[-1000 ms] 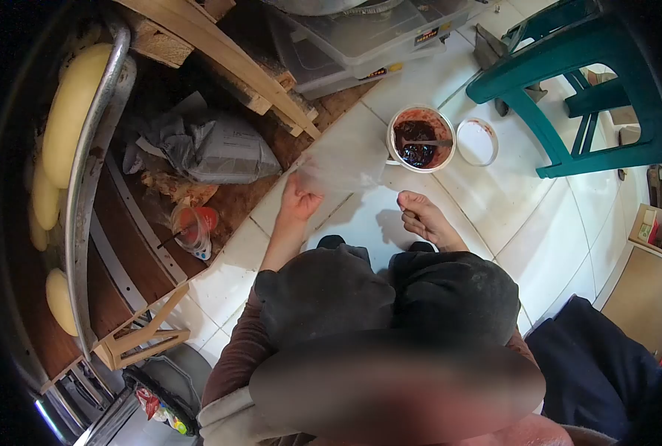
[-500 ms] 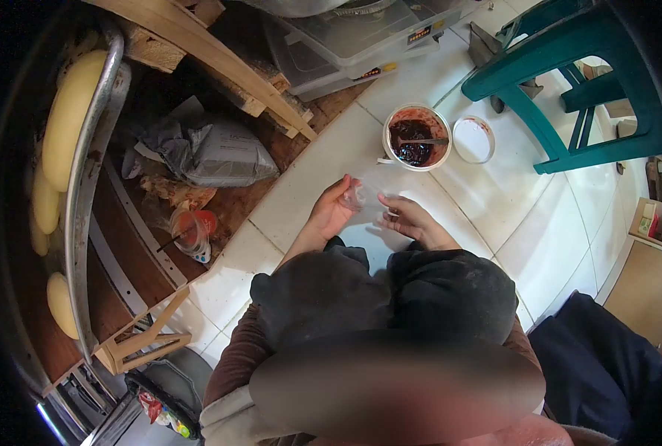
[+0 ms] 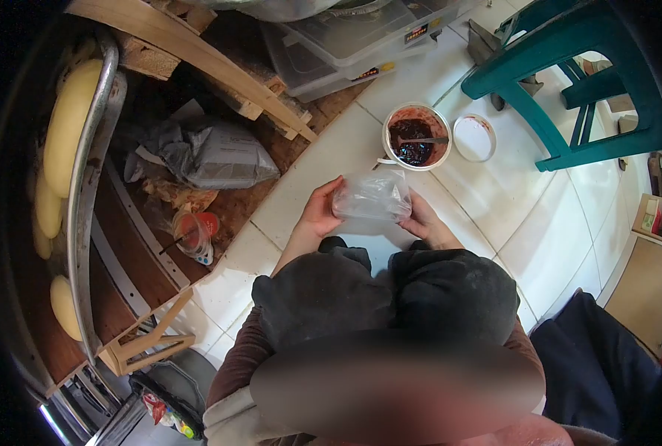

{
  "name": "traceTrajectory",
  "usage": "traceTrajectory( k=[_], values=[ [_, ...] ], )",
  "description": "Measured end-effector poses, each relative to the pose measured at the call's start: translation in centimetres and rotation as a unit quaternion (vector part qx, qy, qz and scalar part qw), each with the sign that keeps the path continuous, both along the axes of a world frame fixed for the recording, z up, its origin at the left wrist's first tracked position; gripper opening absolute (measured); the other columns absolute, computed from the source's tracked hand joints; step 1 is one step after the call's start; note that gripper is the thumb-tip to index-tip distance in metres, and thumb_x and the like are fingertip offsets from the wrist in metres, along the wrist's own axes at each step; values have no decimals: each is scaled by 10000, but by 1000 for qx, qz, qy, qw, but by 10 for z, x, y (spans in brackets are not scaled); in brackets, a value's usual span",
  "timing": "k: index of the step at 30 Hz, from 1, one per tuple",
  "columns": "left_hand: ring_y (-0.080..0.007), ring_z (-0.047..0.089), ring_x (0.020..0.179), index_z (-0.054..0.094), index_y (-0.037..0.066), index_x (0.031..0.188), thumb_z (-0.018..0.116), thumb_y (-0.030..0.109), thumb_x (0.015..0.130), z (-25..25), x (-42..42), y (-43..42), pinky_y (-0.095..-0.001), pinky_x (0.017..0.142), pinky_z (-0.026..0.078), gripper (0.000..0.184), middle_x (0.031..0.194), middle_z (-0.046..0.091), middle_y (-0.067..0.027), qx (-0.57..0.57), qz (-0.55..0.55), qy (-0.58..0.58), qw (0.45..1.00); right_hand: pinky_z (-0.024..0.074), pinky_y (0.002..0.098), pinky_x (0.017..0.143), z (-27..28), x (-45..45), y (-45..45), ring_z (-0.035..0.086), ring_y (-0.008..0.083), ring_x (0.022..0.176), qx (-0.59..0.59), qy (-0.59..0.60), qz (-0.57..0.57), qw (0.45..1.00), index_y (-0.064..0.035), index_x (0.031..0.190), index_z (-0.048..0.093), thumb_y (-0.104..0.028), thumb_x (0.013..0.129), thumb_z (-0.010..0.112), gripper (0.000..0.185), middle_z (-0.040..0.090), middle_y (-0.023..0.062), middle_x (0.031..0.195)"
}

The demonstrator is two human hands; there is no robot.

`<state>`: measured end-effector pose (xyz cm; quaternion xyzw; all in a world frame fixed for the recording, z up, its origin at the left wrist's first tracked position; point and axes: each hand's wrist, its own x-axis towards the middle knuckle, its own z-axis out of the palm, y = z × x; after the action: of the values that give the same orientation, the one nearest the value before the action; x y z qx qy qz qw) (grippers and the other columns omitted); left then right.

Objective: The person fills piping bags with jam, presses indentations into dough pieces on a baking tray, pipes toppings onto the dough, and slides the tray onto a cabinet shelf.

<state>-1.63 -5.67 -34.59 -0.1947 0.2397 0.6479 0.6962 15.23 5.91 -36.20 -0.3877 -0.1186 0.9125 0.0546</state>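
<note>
A clear plastic bag (image 3: 372,196) stretches between my hands, crinkled and shiny, above the floor in front of my knees. My left hand (image 3: 320,212) grips its left side, with the thumb near the upper corner. On the opposite side, my right hand (image 3: 425,221) has its fingers closed on the bag's edge. Just beyond stands a round white tub (image 3: 447,152) of dark red, glossy paste (image 3: 412,152). A metal utensil (image 3: 429,140) rests in the paste, its far end hidden. The tub's white lid (image 3: 475,139) lies to its right.
Pale dough-like pieces (image 3: 74,123) sit on a metal-rimmed tray (image 3: 97,193) at left. A silver-grey bag (image 3: 230,156) and a red-printed plastic cup (image 3: 193,229) lie under a wooden frame. Clear storage boxes (image 3: 323,63) stand behind; a green plastic stool (image 3: 550,137) is at right.
The plastic was bunched at my left hand, with my right hand apart from it. Now it is spread wide between both hands, and my right hand has taken hold of its side.
</note>
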Motion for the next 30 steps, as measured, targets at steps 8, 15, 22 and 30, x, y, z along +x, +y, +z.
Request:
traceTrajectory(
  k=[8,15,22,30],
  values=[
    [-165,541,747,496,15,916,494,142,754,-11,4,-7,-291,672,457,205,876,537,-77,112,-69,-61,989,410,199,483,-11,8,18,488,91,584,41,-19,-53,998,-34,834,489,-219,812,416,200,506,11,722],
    [-203,428,1004,368,20,1116,505,71,711,-12,10,-10,-305,845,357,431,1111,419,-116,150,-77,237,957,458,233,591,-3,20,24,536,137,655,-69,127,2,990,-17,803,511,-180,804,424,185,535,49,767],
    [-198,419,981,424,30,1046,615,112,634,4,31,9,-290,853,307,461,1053,448,-112,196,-285,609,714,429,234,511,11,0,8,530,136,567,98,-69,54,991,-24,835,540,-263,740,536,257,554,54,677],
    [-155,434,903,453,63,917,605,113,643,-7,60,19,-276,795,344,318,955,462,-83,316,-258,642,649,428,300,544,-11,1,4,537,233,551,563,-205,237,765,-10,655,561,-254,732,522,259,558,128,587]
  ],
)
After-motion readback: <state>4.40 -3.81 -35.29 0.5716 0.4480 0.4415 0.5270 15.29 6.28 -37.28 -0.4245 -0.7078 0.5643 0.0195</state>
